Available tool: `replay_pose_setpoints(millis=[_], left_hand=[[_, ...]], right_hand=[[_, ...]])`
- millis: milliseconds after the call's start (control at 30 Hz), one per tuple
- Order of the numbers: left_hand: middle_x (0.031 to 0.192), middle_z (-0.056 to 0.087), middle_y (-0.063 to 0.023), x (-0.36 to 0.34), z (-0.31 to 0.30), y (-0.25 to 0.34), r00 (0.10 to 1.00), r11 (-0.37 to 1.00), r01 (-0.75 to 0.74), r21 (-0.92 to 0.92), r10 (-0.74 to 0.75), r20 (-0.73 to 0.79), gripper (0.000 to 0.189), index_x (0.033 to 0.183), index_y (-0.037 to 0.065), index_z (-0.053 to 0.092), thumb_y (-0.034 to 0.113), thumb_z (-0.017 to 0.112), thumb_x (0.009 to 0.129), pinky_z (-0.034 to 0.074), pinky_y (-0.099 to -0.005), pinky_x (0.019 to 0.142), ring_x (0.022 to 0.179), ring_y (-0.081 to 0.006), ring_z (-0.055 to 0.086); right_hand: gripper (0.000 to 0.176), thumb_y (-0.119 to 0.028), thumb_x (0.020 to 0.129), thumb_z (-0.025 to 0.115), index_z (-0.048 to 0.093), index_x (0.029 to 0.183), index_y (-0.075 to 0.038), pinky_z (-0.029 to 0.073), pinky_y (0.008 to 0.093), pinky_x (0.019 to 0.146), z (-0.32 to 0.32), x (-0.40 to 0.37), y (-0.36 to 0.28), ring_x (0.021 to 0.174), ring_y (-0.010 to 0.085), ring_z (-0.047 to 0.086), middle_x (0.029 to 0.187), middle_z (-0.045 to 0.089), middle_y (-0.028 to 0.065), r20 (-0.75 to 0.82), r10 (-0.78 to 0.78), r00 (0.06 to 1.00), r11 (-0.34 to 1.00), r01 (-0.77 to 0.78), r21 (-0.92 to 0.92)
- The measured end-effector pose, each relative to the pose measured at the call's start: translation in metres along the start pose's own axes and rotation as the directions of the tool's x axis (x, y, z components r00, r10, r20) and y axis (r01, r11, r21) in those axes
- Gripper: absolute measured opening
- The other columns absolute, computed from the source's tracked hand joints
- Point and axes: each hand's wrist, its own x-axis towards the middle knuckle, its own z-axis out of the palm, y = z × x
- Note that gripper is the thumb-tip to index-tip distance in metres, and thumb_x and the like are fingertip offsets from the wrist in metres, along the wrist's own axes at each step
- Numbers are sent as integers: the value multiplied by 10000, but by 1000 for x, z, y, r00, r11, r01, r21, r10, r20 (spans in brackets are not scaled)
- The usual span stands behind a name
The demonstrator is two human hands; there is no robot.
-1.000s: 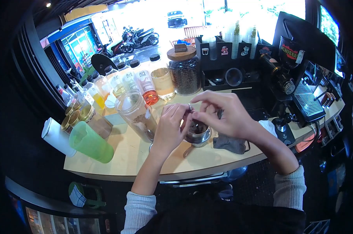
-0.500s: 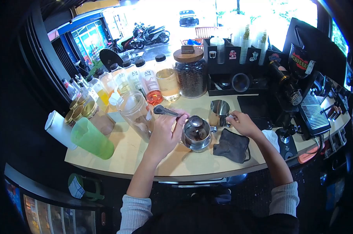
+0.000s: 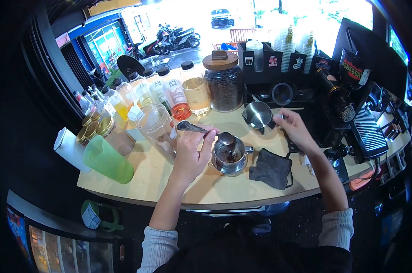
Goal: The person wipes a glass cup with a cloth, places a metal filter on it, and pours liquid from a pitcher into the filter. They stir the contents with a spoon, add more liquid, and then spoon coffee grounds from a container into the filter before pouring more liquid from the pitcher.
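L hand (image 3: 191, 152) closed around handle of spoon (image 3: 206, 132), spoon bowl just above metal cup (image 3: 228, 157) w/ dark grounds inside. Cup standing approx. mid counter (image 3: 169, 182). R hand (image 3: 295, 129) w/ fingers curled on steel pitcher (image 3: 257, 114), tilted, mouth facing camera, behind cup. Black cloth (image 3: 270, 168) just right of cup.

Little is legible. Two large letters, seemingly "AM", are printed on the white label of a syrup bottle (image 3: 173, 90) standing beyond the fingertips of the left hand (image 3: 192, 152). Yellow lettering is seen on the red label of the grinder hopper (image 3: 353, 71), beyond the fingers of the right hand (image 3: 295, 129), but cannot be made out.
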Motion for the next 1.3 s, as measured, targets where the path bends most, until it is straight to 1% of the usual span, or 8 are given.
replay_pose_setpoints(millis=[200, 267, 333, 533, 1000, 1067, 1167, 1300], left_hand=[[811, 671, -110, -8, -1, 3, 998, 997, 56, -44, -57, -17, 158, 894, 0, 680, 117, 575, 906, 486, -327, 692, 759, -223, 639], [870, 678, -116, -9, -2, 2, 996, 994, 87, -68, -87, -1, 148, 886, 11, 673, 117, 571, 907, 489, -364, 737, 833, -272, 638], [880, 678, -123, -6, -1, -3, 999, 999, 34, -35, -34, -6, 134, 898, 10, 672, 107, 579, 896, 485, -369, 748, 846, -279, 633], [838, 693, -111, -6, 5, -6, 996, 995, -78, 59, 81, -44, 137, 915, 6, 688, 76, 573, 891, 490, -320, 675, 711, -213, 656], [838, 688, -115, -8, 10, -16, 996, 996, -83, 18, 83, -27, 123, 943, -6, 676, 46, 585, 877, 500, -317, 673, 731, -204, 664], [834, 687, -116, -8, 10, -15, 997, 997, -80, 15, 81, -20, 127, 947, -6, 674, 49, 582, 879, 501, -317, 672, 730, -203, 666], [788, 658, -151, -7, 8, -12, 999, 996, 28, -84, -27, 21, 140, 959, 18, 668, 89, 581, 875, 478, -380, 685, 723, -271, 634], [783, 675, -123, -1, 6, -12, 997, 997, 41, -72, -36, 71, 157, 989, 3, 667, 83, 570, 894, 491, -313, 649, 706, -189, 663]], right_hand=[[146, -144, 903, 609, 566, 835, -21, 348, 185, 562, -7, 6, -45, 641, -9, 433, 660, 492, -56, 145, -191, 971, 928, 227, -296], [168, -151, 888, 618, 556, 822, -9, 379, 221, 584, -1, 1, -71, 644, 35, 461, 642, 490, -26, 133, -73, 988, 926, 117, -359], [200, -159, 873, 627, 536, 786, -4, 393, 265, 589, 10, 3, -89, 628, 84, 460, 633, 488, 3, 197, -218, 956, 758, 293, -582], [247, -173, 820, 681, 520, 763, 4, 337, 287, 563, 34, 5, -108, 635, 125, 411, 665, 449, 43, 321, -308, 896, 655, 444, -611], [190, -111, 812, 648, 527, 825, 35, 495, 348, 641, 65, 7, -122, 741, 271, 587, 790, 570, 144, 512, -382, 770, 477, 638, -604], [217, -143, 817, 637, 504, 772, 23, 420, 401, 769, 67, 7, -120, 776, 328, 530, 771, 533, 140, 490, -392, 779, 512, 627, -587], [189, -113, 816, 647, 530, 830, 35, 499, 347, 641, 64, 6, -122, 739, 273, 590, 802, 573, 150, 539, -410, 736, 411, 676, -611], [192, -113, 813, 649, 525, 821, 33, 494, 356, 635, 64, -1, -129, 742, 275, 591, 794, 570, 148, 493, -332, 804, 501, 593, -630]])
